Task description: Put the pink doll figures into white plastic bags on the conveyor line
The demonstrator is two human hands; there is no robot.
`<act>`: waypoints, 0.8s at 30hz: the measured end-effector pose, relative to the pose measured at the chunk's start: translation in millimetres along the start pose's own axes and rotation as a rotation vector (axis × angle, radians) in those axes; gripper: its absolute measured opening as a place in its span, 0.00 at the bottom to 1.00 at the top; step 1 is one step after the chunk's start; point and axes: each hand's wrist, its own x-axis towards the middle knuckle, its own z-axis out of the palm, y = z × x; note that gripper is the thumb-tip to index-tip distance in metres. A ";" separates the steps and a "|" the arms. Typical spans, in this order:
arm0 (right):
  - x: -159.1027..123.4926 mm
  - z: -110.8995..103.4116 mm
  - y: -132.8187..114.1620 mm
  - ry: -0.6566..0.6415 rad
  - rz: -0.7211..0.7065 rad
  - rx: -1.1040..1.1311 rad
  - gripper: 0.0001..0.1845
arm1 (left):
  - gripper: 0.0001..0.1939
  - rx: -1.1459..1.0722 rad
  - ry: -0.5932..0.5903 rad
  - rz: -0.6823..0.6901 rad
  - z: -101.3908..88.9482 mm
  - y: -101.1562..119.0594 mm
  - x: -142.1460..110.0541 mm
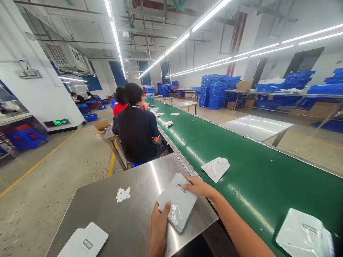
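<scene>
A stack of white printed pouches (178,203) is held tilted over the metal table (107,210), near its right edge. My left hand (159,223) grips the stack's lower left side, thumb on top. My right hand (197,186) closes on its upper right side, with the thumb by the dark logo. At the table's front left lie more white pouches (84,242) with a dark logo. Several small round white stickers or discs (123,194) are clustered left of my hands.
A green conveyor belt (241,178) runs along the right, carrying a white envelope-like packet (216,169) and a plastic-wrapped white bundle (304,232). A co-worker in a dark shirt (138,132) sits ahead beside the belt. Blue crates (214,91) stand stacked beyond.
</scene>
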 end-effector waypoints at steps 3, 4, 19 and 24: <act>12.6 -4.6 10.9 -0.013 0.024 -0.114 0.10 | 0.32 0.083 0.017 0.126 -3.7 -4.3 -6.8; 16.5 -6.0 12.7 -0.022 0.024 -0.136 0.10 | 0.33 0.148 0.066 0.173 -9.4 -4.1 -9.1; 41.0 3.7 24.5 0.101 0.045 -0.395 0.29 | 0.23 1.350 0.693 0.383 -237.1 -31.2 -64.2; 33.9 35.1 -31.9 0.317 -0.256 -0.371 0.19 | 0.21 1.198 0.808 0.554 -223.1 -21.2 -67.6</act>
